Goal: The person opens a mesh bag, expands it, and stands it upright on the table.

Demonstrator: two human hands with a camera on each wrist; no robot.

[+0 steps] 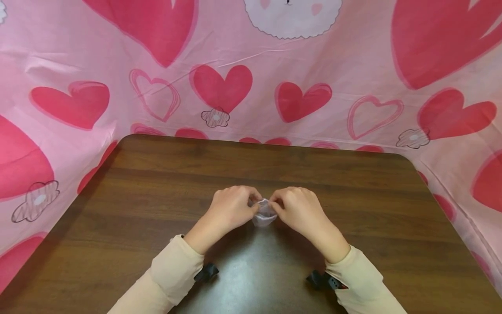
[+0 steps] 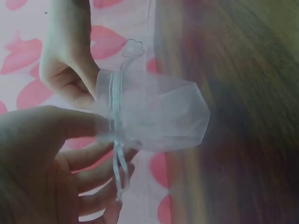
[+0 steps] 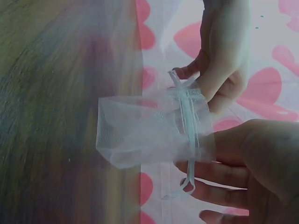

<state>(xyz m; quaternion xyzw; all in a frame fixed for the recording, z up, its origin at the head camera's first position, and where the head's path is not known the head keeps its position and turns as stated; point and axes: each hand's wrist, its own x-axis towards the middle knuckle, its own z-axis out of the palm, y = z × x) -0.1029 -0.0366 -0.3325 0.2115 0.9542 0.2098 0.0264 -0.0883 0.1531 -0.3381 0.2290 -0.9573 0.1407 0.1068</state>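
A small sheer white drawstring pouch (image 1: 264,216) is held between both hands above the table, its mouth spread open. My left hand (image 1: 234,205) pinches one side of the rim between thumb and fingers. Opposite it, my right hand (image 1: 300,209) pinches the other side. In the left wrist view the pouch (image 2: 159,112) shows see-through mesh, with a ribbon drawstring (image 2: 117,100) threaded below the rim and its loop hanging by the left fingers. The right wrist view shows ribbon ends (image 3: 189,184) dangling beside the right fingers. I see nothing inside the pouch.
A dark brown wooden table (image 1: 157,192) with rounded far corners lies under the hands. Pink cloth (image 1: 259,52) printed with red hearts hangs behind it and along both sides. Each wrist carries a small black device (image 1: 205,272) near the cream sleeve.
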